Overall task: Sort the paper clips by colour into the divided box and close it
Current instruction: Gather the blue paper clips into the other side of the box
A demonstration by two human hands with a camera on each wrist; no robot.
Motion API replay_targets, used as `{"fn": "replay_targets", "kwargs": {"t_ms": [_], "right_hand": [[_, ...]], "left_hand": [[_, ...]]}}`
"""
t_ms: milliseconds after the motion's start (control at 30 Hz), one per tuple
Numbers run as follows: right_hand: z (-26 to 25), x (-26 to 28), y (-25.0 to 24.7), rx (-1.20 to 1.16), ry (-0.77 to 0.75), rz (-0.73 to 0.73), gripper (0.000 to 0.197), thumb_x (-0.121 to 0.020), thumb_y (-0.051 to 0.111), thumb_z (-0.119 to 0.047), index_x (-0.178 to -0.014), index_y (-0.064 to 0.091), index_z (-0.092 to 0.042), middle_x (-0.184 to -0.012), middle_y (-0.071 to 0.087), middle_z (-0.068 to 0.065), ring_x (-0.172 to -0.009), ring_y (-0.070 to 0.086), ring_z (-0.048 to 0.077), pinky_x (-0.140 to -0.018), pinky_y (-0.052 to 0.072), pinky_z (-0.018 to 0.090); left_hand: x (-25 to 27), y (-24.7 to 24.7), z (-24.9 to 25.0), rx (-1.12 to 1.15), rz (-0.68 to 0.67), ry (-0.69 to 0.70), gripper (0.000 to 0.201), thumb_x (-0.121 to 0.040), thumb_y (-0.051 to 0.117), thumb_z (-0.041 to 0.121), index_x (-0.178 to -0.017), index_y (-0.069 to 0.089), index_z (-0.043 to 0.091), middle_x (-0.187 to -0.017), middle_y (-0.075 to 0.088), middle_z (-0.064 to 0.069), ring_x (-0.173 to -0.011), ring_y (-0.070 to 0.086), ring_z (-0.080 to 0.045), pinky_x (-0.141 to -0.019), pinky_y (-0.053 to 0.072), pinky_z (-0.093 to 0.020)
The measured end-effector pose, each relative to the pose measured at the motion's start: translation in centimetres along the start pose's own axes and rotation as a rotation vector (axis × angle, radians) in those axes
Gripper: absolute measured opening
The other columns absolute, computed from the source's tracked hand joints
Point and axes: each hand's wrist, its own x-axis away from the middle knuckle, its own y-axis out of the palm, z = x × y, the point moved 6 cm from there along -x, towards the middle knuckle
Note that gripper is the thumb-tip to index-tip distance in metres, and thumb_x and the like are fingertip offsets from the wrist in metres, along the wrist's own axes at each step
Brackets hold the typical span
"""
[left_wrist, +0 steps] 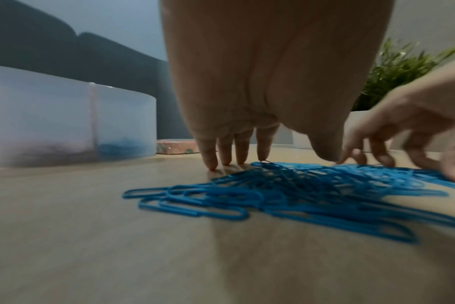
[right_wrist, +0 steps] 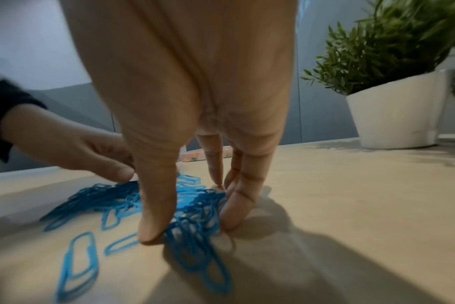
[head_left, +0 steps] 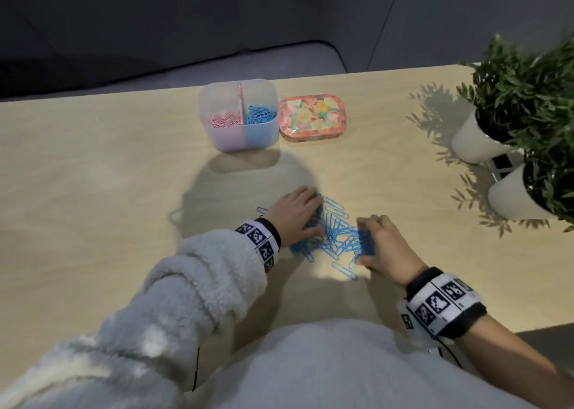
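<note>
- The blue paper clips (head_left: 334,236) lie in a loose heap on the desk (head_left: 124,166), well on the near side of the divided box (head_left: 238,119), between the two hands.
- The left hand (head_left: 295,217) rests on the heap's left edge with its fingers (left_wrist: 210,156) straight and close together, tips down on the desk, holding nothing.
- The right hand (head_left: 383,245) is at the heap's right edge, its thumb (right_wrist: 156,216) and curled fingers pinching a bunched clump of the clips.
- The heap's long axis runs from one hand to the other; a few stray clips lie on its near side.
- The box stands open, with pink clips (head_left: 225,119) in its left compartment and blue ones in its right. The floral lid (head_left: 312,118) lies just right of the box.
- Judged from this, the coming carry goes away from the person and slightly left, to the right compartment. Both hands look about equally far from it.
</note>
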Motion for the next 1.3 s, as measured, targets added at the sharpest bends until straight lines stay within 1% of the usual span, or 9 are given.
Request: {"fn": "replay_targets", "kwargs": {"t_ms": [200, 433, 633, 767, 900, 1000, 1067, 1167, 1300], "right_hand": [[-4.0, -3.3, -0.2, -0.056, -0.138, 0.010, 0.064, -0.069, 0.074, -0.010, -0.128, 0.050, -0.010, -0.119, 0.050, 0.014, -0.116, 0.048, 0.030, -0.102, 0.036, 0.031], [-3.8, -3.5, -2.4, 0.098, -0.071, -0.040, 0.082, -0.048, 0.087, -0.042, -0.114, 0.050, -0.011, -0.114, 0.044, 0.010, -0.108, 0.040, 0.028, -0.094, 0.040, 0.040], [-6.3, -4.2, 0.2, 0.121, -0.156, -0.048, 0.073, -0.065, 0.079, -0.023, -0.129, 0.046, -0.016, -0.121, 0.042, 0.008, -0.112, 0.040, 0.028, -0.097, 0.038, 0.035], [-6.2, -4.9, 0.5, 0.015, -0.141, 0.048, 0.038, -0.074, 0.068, -0.008, -0.110, 0.061, -0.014, -0.111, 0.055, 0.012, -0.106, 0.049, 0.030, -0.092, 0.039, 0.033], [-6.4, -5.4, 0.2, -0.083, -0.134, -0.004, 0.013, -0.073, 0.069, -0.006, -0.085, 0.064, -0.008, -0.083, 0.058, 0.009, -0.078, 0.052, 0.025, -0.072, 0.039, 0.029], [-6.4, -5.8, 0.2, -0.160, -0.134, -0.087, 0.017, -0.075, 0.068, -0.003, -0.070, 0.055, -0.012, -0.066, 0.051, 0.001, -0.065, 0.046, 0.018, -0.062, 0.035, 0.026], [-6.2, -6.2, 0.1, -0.212, -0.121, -0.149, 0.027, -0.078, 0.067, -0.001, -0.064, 0.048, -0.015, -0.059, 0.046, -0.002, -0.055, 0.043, 0.014, -0.058, 0.038, 0.025], [-6.0, -6.7, -1.3, -0.321, -0.093, -0.188, 0.036, -0.083, 0.062, 0.003, -0.058, 0.047, -0.018, -0.054, 0.046, -0.001, -0.045, 0.049, 0.014, -0.052, 0.045, 0.027], [-8.3, -8.1, -6.6, -0.395, -0.116, -0.122, 0.036, -0.083, 0.060, 0.007, -0.057, 0.047, -0.014, -0.047, 0.048, -0.001, -0.030, 0.047, 0.000, -0.039, 0.041, 0.011]], "left_hand": [[2.3, 0.1, 2.0, 0.034, 0.046, 0.088, 0.081, -0.073, 0.068, 0.046, -0.136, 0.036, 0.006, -0.143, 0.038, -0.015, -0.133, 0.032, -0.030, -0.113, 0.019, -0.034], [3.1, 0.0, 0.2, 0.009, 0.044, -0.032, 0.106, -0.059, 0.073, 0.058, -0.141, 0.025, 0.011, -0.145, 0.033, -0.008, -0.132, 0.032, -0.027, -0.111, 0.030, -0.040], [1.6, -0.7, 1.5, -0.031, 0.018, -0.014, 0.070, -0.071, 0.071, 0.039, -0.127, 0.045, 0.006, -0.125, 0.049, -0.015, -0.110, 0.046, -0.034, -0.094, 0.042, -0.044], [1.6, -1.1, 0.5, -0.059, -0.010, -0.073, 0.044, -0.085, 0.058, 0.026, -0.124, 0.047, 0.009, -0.120, 0.050, -0.011, -0.109, 0.048, -0.030, -0.089, 0.044, -0.042], [1.8, -1.1, -0.9, -0.049, -0.024, -0.105, 0.046, -0.085, 0.059, 0.028, -0.126, 0.046, 0.011, -0.119, 0.052, -0.010, -0.109, 0.050, -0.029, -0.088, 0.045, -0.044], [2.0, -1.0, -1.8, -0.054, -0.054, -0.132, 0.046, -0.086, 0.059, 0.030, -0.125, 0.047, 0.011, -0.118, 0.052, -0.011, -0.110, 0.049, -0.029, -0.089, 0.045, -0.044], [2.2, -1.4, -1.7, -0.111, -0.025, -0.114, 0.043, -0.080, 0.066, 0.032, -0.114, 0.056, 0.008, -0.109, 0.057, -0.012, -0.102, 0.054, -0.029, -0.078, 0.050, -0.039], [2.5, -1.6, -2.0, -0.184, -0.068, -0.097, 0.046, -0.041, 0.087, 0.046, -0.068, 0.067, 0.015, -0.070, 0.062, -0.002, -0.059, 0.061, -0.018, -0.037, 0.041, -0.020], [2.4, -1.7, -2.2, -0.218, -0.030, -0.012, 0.047, -0.036, 0.086, 0.051, -0.060, 0.064, 0.018, -0.066, 0.064, 0.003, -0.054, 0.060, -0.014, -0.031, 0.036, -0.017]]}}
